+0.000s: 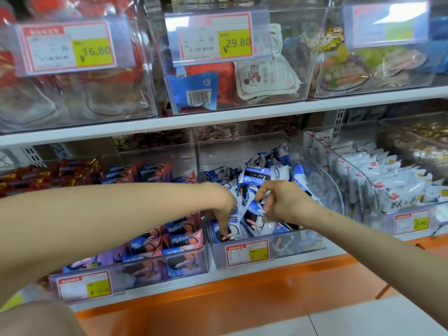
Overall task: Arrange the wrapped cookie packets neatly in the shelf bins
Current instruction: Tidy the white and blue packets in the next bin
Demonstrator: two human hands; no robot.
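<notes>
A clear plastic bin [266, 248] on the lower shelf holds a loose heap of blue-and-white wrapped cookie packets [257, 175]. Both hands are inside it. My left hand [224, 207] reaches down at the bin's front left, and its fingertips pinch a packet [219, 235] standing against the front wall. My right hand [278, 202] hovers over the middle of the heap with curled fingers pinching a blue-and-white packet [255, 214]. Part of each held packet is hidden by the fingers.
To the left stands a bin of blue, pink and purple cookie packets [169, 238]. To the right is a bin of white packets [388, 183]. The upper shelf [218, 117] carries clear bins with price tags. An orange shelf base [242, 294] runs below.
</notes>
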